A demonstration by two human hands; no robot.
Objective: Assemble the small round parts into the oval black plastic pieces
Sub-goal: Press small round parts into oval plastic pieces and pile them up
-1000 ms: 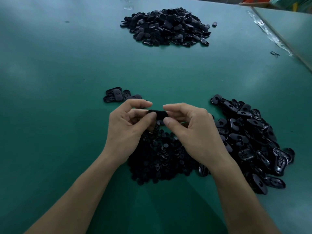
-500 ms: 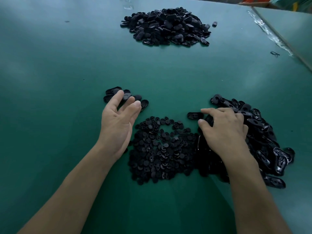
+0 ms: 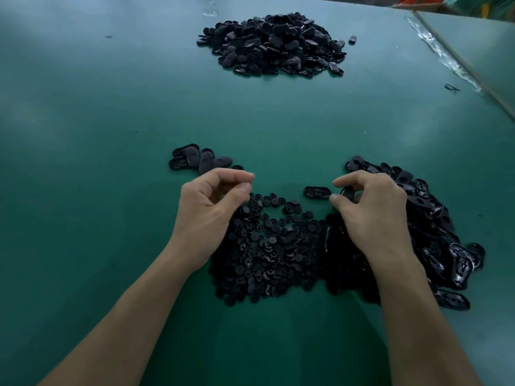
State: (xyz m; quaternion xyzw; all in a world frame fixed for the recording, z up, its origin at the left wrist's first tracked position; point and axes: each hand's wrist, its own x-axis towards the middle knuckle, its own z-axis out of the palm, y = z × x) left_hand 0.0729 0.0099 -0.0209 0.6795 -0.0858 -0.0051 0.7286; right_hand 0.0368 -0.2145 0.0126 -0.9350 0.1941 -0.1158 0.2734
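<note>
**A:** What has changed across the green table (image 3: 111, 112) in the last second?

**B:** Nothing among the big things. The far heap (image 3: 274, 44) sits where it was. So do the heap of oval pieces (image 3: 434, 218) on the right and the small round parts (image 3: 267, 246) spread in the near middle. The change is at the finished cluster (image 3: 195, 160) on the left. Half a second ago the left hand lay flat over it, and now it has come away.

**A:** So one unit is done?

**B:** I judge so. A second ago both hands were closed together on one piece, and now they are apart, so a fresh round seems to be starting.

**A:** How are the hands held?

**B:** The left hand (image 3: 214, 210) hovers over the left edge of the round parts. Its thumb and forefinger tips meet and the other fingers are curled. Whether a round part sits in that pinch is too small to tell. The right hand (image 3: 370, 210) is at the inner edge of the oval heap, with its fingers curled round an oval piece (image 3: 347, 192).

**A:** And the loose oval piece (image 3: 317, 192)?

**B:** It lies flat on the table between the hands, just beside the right thumb tip
</note>
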